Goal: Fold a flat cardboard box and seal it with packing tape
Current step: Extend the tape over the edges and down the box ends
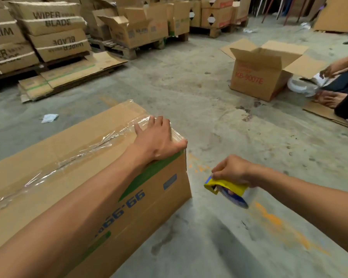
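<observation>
A long brown cardboard box (pixel 48 157) with green and blue print lies on the concrete floor at the lower left. A wrinkled strip of clear packing tape (pixel 84 151) runs along its top seam to the far right end. My left hand (pixel 159 137) lies flat on that end of the box, fingers spread over the tape, thumb at the corner edge. To the right of the box, above the floor, my right hand (pixel 231 171) grips a yellow tape dispenser (pixel 227 189) with a clear tape roll. The dispenser is apart from the box.
An open box (pixel 257 77) with red print stands at the right. Beside it another person (pixel 342 81) sits on flat cardboard handling plastic. Pallets of stacked boxes (pixel 48 33) line the back left, with flattened cartons (pixel 68 77) in front. A crumpled paper (pixel 49 117) lies on the floor.
</observation>
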Available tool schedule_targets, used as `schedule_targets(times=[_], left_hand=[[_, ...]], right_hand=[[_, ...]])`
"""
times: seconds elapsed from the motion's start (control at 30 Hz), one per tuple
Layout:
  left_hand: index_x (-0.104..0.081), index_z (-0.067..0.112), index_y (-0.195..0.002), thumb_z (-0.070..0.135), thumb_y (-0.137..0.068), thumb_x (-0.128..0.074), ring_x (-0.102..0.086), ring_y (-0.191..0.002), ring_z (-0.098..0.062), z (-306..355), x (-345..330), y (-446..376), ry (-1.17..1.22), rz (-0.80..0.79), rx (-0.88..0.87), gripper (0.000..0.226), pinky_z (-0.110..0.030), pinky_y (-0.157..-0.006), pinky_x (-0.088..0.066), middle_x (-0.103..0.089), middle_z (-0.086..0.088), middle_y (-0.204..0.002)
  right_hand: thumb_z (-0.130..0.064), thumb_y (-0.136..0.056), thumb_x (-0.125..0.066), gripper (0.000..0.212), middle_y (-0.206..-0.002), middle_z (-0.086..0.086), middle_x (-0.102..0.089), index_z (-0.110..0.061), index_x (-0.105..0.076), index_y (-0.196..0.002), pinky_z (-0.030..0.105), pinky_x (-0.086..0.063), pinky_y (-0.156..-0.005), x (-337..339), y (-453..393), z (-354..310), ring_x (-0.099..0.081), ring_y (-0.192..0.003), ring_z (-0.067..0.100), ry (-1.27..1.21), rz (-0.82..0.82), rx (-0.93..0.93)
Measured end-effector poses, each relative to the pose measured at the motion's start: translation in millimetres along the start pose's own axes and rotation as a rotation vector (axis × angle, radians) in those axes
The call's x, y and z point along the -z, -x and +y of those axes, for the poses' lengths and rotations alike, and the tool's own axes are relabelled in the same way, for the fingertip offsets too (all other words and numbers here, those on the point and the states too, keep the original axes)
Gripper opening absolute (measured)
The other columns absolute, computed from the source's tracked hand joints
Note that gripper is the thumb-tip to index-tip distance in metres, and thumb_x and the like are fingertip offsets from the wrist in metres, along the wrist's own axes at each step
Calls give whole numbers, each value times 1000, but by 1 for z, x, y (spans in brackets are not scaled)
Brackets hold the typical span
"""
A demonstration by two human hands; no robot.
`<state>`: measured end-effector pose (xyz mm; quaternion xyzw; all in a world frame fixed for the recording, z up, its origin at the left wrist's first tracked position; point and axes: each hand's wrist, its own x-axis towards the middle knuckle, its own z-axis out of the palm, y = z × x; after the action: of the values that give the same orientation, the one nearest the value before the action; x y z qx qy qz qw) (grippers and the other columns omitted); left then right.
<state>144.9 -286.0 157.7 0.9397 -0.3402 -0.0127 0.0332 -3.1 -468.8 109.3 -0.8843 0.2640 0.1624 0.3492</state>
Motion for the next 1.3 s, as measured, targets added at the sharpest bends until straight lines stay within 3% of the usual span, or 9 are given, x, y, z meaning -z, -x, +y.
schedule_targets(times=[0.2,0.3,0.47,0.6,0.77,0.9,1.1,1.2,1.3], left_hand=[[-43,16,-135,48,-84,-49,-42,-131,-24,14,-19,5,91,214,-151,61,-50,-114,-23,-50,-6,-135],[-51,20,-114,45,-83,-52,-50,-109,-21,13,-21,5,139,278,-160,40,-43,-107,-31,-50,-2,-121],[-57,18,-100,42,-85,-52,-53,-96,-19,10,-21,4,113,329,-206,28,-33,-89,-40,-56,2,-102],[-55,25,-110,40,-83,-50,-54,-101,-19,16,-20,4,78,312,-202,31,-36,-94,-37,-59,4,-103],[-54,21,-96,35,-84,-48,-51,-94,-24,28,-22,-1,2,334,-129,19,-39,-85,-38,-56,2,-93],[-56,20,-99,33,-88,-45,-46,-99,-24,34,-21,-7,10,308,-59,21,-40,-84,-34,-56,0,-98],[-36,17,-95,20,-82,-41,-35,-91,-24,51,-16,-11,112,245,62,14,-44,-83,-31,-47,-4,-91],[-40,15,-99,16,-78,-44,-39,-92,-26,53,-10,-12,224,227,87,21,-45,-86,-33,-49,-4,-90],[-45,16,-100,16,-86,-44,-47,-101,-28,41,-3,-15,397,211,122,14,-41,-87,-32,-54,-5,-97]], right_hand=[[-25,-86,-73,20,-95,6,-70,-16,-78,-104,26,-49,-61,9,-21,-2,-57,-67,12,-86,34,-30],[-26,-86,-74,27,-96,4,-70,-16,-76,-111,21,-48,-56,8,-27,-5,-58,-65,9,-113,43,-41],[-26,-86,-74,30,-82,-3,-67,-14,-75,-113,26,-50,-61,13,-27,-19,-58,-66,12,-147,55,4],[-27,-85,-75,34,-77,-3,-65,-13,-73,-117,30,-53,-70,17,-28,-27,-60,-66,16,-191,70,17],[-31,-86,-74,38,-101,4,-70,-17,-72,-120,29,-50,-70,16,-32,-32,-62,-79,18,-150,79,18],[-32,-87,-73,38,-105,6,-71,-17,-72,-121,31,-52,-74,17,-34,-35,-65,-88,23,-162,68,10],[-32,-85,-74,35,-103,5,-70,-18,-73,-117,36,-54,-82,19,-36,-42,-65,-89,24,-231,108,55],[-31,-84,-74,35,-96,8,-72,-17,-74,-116,47,-58,-86,23,-40,-43,-64,-76,26,-314,98,77],[-26,-86,-74,34,-85,12,-73,-15,-72,-118,40,-60,-66,26,-39,-45,-63,-59,25,-390,100,84]])
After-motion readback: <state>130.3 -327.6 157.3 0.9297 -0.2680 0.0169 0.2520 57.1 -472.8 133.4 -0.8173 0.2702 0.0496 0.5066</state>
